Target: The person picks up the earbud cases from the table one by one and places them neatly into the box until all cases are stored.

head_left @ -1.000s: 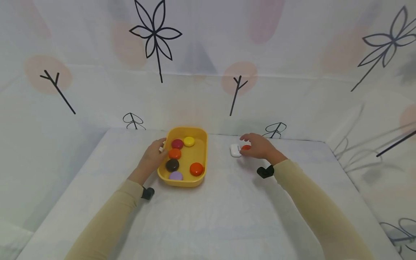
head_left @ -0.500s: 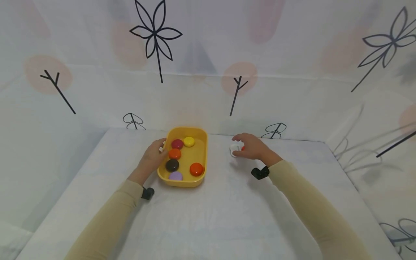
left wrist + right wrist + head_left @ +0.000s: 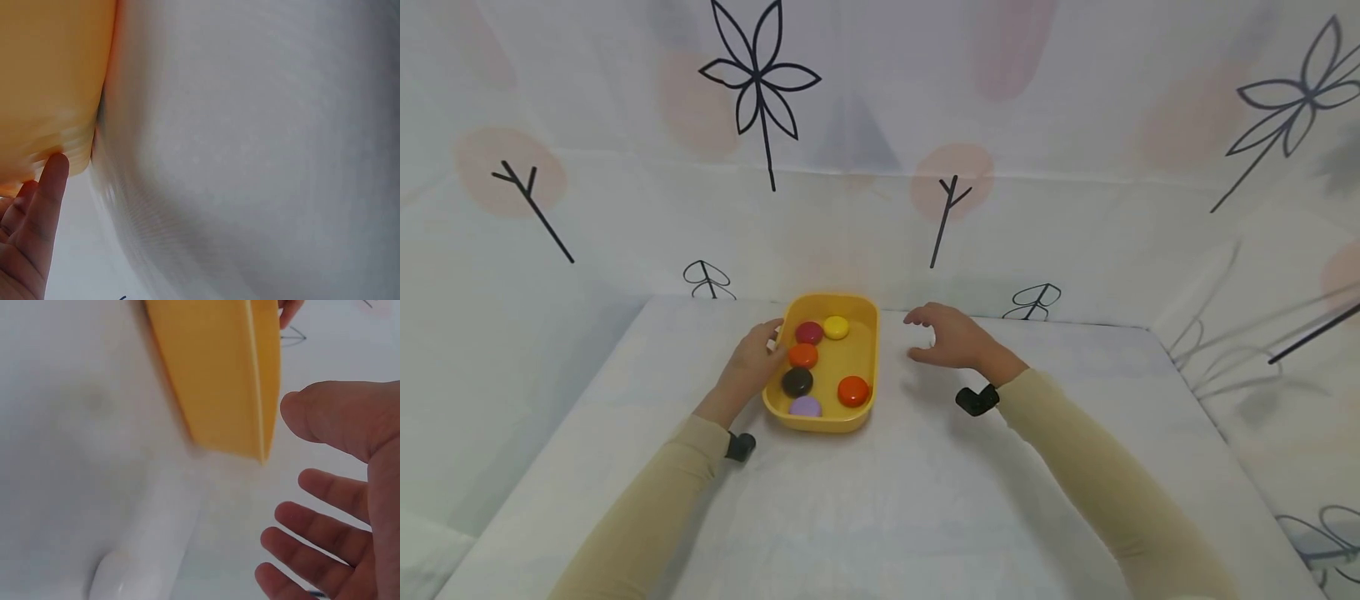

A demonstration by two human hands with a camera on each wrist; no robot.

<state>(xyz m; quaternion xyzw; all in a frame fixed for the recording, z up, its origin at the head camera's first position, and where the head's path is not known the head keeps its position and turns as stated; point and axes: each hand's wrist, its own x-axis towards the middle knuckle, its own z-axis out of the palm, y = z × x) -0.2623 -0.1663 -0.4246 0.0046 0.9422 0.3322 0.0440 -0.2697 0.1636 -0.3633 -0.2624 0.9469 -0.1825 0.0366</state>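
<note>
A yellow plastic bin (image 3: 874,350) stands on the white-covered table, with several glossy round discs inside. They include a yellow disc (image 3: 836,327), a dark disc (image 3: 797,382), a lilac disc (image 3: 806,407) and a red-orange disc (image 3: 853,392). My left hand (image 3: 754,358) grips the bin's left side, thumb at the rim; in the left wrist view its fingers (image 3: 49,200) lie against the outer wall. To the right of the bin hovers my right hand (image 3: 953,337), thumb and fingers spread apart, holding nothing. Below it in the right wrist view is a small white rounded case (image 3: 115,578).
A white patterned cloth (image 3: 850,242) rises as a backdrop behind the table's far edge. Black cameras are strapped at the left wrist (image 3: 742,447) and right wrist (image 3: 977,401). The orange disc beside the white case is hidden by the right hand.
My right hand has moved left, from beside the orange disc, past the white case toward the bin, and its fingers have spread. The left hand and bin stay put.
</note>
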